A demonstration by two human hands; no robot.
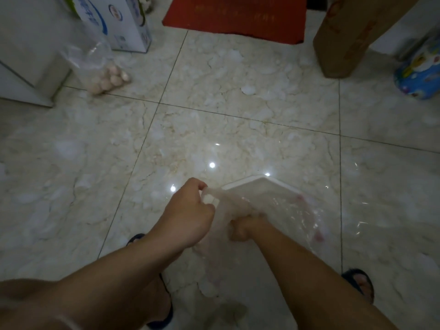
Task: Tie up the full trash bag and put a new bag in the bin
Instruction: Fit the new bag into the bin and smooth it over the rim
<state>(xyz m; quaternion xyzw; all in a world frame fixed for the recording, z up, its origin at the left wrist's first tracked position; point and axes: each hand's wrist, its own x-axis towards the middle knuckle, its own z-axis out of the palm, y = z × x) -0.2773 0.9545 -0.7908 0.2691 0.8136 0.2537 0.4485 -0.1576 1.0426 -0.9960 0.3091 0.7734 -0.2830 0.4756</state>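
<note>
Your bare left hand (190, 210) is curled, its fingers pinching the gathered neck of the clear, thin plastic bag (273, 210). Your right hand (245, 226), just right of that neck and lower, is fisted round the film. Both forearms reach forward, converging on the bag.

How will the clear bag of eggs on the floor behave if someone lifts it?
The clear bag of eggs looks thin and limp, so it would probably sag. The eggs lie loose and would likely bunch together and knock. They are fragile, so lifting slowly seems wise.
</note>
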